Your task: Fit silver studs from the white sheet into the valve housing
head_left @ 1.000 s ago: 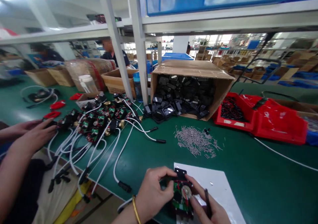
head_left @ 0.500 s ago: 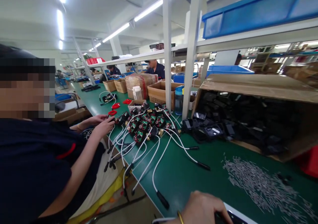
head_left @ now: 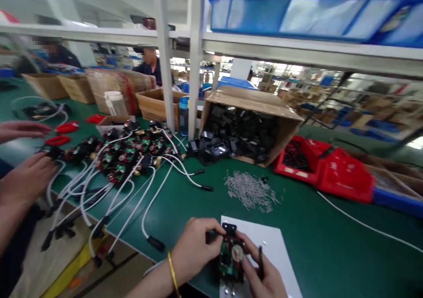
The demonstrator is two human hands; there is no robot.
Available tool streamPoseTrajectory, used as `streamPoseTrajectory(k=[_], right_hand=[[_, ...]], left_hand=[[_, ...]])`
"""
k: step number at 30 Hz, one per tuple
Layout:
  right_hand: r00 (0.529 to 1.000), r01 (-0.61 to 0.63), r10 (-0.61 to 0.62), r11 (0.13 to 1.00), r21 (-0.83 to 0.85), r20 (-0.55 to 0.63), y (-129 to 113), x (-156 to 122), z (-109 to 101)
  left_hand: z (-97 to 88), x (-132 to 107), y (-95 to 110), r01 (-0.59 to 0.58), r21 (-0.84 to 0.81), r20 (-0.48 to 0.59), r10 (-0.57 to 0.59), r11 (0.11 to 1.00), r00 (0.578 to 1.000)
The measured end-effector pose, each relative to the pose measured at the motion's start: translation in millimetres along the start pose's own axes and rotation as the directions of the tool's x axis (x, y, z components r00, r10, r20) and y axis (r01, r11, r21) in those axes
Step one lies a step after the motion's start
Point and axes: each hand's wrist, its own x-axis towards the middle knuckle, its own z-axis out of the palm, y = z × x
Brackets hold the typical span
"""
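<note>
The head view faces forward (tilted downward) over the bench.

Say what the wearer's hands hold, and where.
Circuit-board unit: left hand at its upper left edge, right hand at its right edge. Dark slim object at right hand: hold unclear.

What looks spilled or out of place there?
Small metallic pieces lie loose on the green bench, some straying from the rest, as if spilled; black cases also spread out of the cardboard box. Either may be deliberate.
</note>
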Motion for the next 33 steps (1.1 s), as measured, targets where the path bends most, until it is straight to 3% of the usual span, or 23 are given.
streamPoseTrajectory(k=[6, 14, 20, 24, 33], right_hand=[[1.0, -0.014, 0.014, 0.997, 0.079, 0.001, -12.6, -0.4, 3.0], [0.997, 0.006, -0.011, 0.998, 0.069, 0.071, -17.5, -0.4, -2.7], [0.999, 0.022, -0.026, 0.995, 0.097, 0.042, -22.9, -1.3, -4.6], [0.999, 0.018, -0.023, 0.995, 0.103, 0.049, -25.8, 0.9, -4.7], [0.997, 0.048, -0.055, 0.992, 0.117, 0.054, -27.0, 3.0, -6.7]], left_hand=[[1.4, 6.2, 2.6, -0.047, 0.011, 0.071, 0.046, 0.999, 0.996], [0.0, 13.9, 10.7, -0.097, 0.183, 0.127, 0.074, 0.978, 0.989], [-2.3, 13.6, 4.4, -0.125, 0.074, 0.196, 0.109, 0.989, 0.974], [-2.8, 12.5, 1.9, -0.113, 0.042, 0.183, 0.104, 0.993, 0.978], [1.8, 9.9, 0.8, -0.138, 0.135, 0.156, 0.116, 0.981, 0.981]])
